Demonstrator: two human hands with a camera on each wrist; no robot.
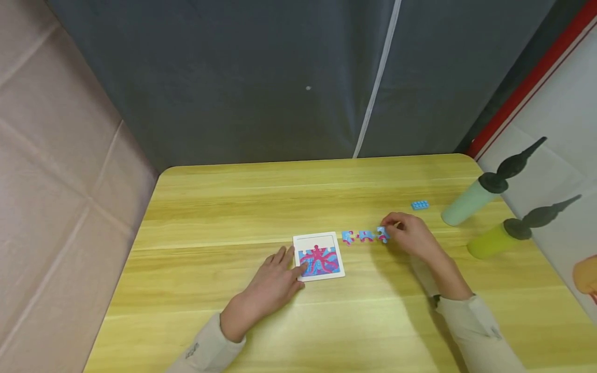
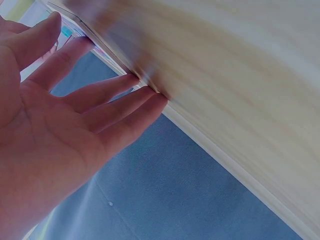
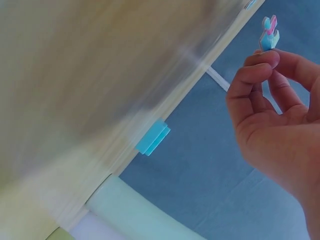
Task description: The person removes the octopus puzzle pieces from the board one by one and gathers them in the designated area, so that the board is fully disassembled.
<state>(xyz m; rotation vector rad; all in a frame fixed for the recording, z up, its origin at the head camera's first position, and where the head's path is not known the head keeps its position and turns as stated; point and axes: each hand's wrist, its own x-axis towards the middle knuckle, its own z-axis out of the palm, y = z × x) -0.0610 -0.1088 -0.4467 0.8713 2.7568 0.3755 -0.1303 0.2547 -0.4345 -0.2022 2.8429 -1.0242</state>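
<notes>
A white-framed puzzle board (image 1: 319,237) lies on the table, its lower part filled with a pink octopus picture and its top part bare white. My left hand (image 1: 275,280) rests at the board's left side, fingers spread and fairly straight, one fingertip over the picture; the left wrist view shows its fingertips (image 2: 157,97) against the tabletop. Right of the board, my right hand (image 1: 412,235) pinches a blue and pink puzzle piece (image 3: 269,34) between thumb and finger. Two loose pieces, one puzzle piece (image 1: 347,237) and another puzzle piece (image 1: 366,236), lie in a row between board and right hand.
A blue toy brick (image 1: 420,205) lies beyond my right hand. To the right stand a pale green bottle-shaped object (image 1: 468,202) and a yellow-green one (image 1: 489,241), both with dark tops. A dark grey curtain (image 1: 233,88) hangs behind the wooden table (image 1: 210,207).
</notes>
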